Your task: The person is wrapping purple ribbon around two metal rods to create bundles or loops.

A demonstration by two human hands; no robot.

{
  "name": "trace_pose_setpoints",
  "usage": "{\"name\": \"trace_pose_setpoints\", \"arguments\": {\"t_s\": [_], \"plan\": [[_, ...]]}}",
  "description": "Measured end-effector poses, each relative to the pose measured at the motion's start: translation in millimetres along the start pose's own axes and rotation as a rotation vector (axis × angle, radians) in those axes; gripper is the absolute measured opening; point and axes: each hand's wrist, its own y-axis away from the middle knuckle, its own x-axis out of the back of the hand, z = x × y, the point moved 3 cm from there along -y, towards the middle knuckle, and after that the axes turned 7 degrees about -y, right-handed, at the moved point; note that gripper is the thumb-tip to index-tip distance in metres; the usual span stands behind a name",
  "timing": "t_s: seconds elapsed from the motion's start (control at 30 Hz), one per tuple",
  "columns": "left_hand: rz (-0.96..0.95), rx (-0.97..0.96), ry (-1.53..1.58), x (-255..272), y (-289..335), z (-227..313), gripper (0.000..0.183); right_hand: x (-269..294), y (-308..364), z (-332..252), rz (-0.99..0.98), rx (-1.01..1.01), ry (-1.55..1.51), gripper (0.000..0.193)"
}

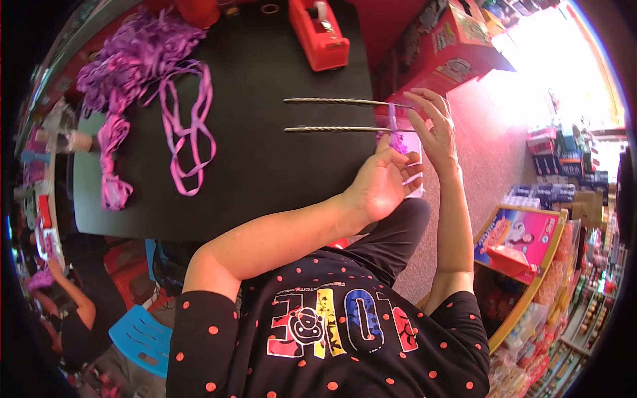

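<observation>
Two slim metal rods (pixel 338 129) lie side by side, their long axis running left to right, with the left ends over the dark table (pixel 265 186) and the right ends by the person's fingers. A purple strip (pixel 392 118) crosses both rods near those right ends, square to their length, and a crinkled purple bunch (pixel 399 142) sits beside the near rod. The left hand (pixel 381 182) is nearer the bunch, on the near side, one finger up against it and the others half curled; the right hand (pixel 434 132) is at the far right, thumb and forefinger close about the far rod's tip. I can't tell whether either is pinching anything.

The rods look twisted like rope, with a dull sheen. Far left, a heap of purple ribbon (pixel 139 53) spills in soft, flat, rumpled folds; a hard, glossy red tape dispenser (pixel 322 46) stands at the far edge.
</observation>
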Motion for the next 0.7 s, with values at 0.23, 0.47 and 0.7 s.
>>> {"name": "trace_pose_setpoints", "arguments": {"t_s": [0.23,0.47,0.7], "plan": [[0.099,-0.014,-0.064,-4,0,-13,0.027,-23,-10,30,-0.259,-0.679,-0.672,0.035],[-0.147,-0.095,-0.339,-42,80,44,0.039,-28,-17,57,-0.286,-0.718,-0.822,0.029],[0.429,-0.720,-1.695,-22,166,219,0.023,-25,-19,50,-0.252,-0.771,-0.833,0.027]]}}
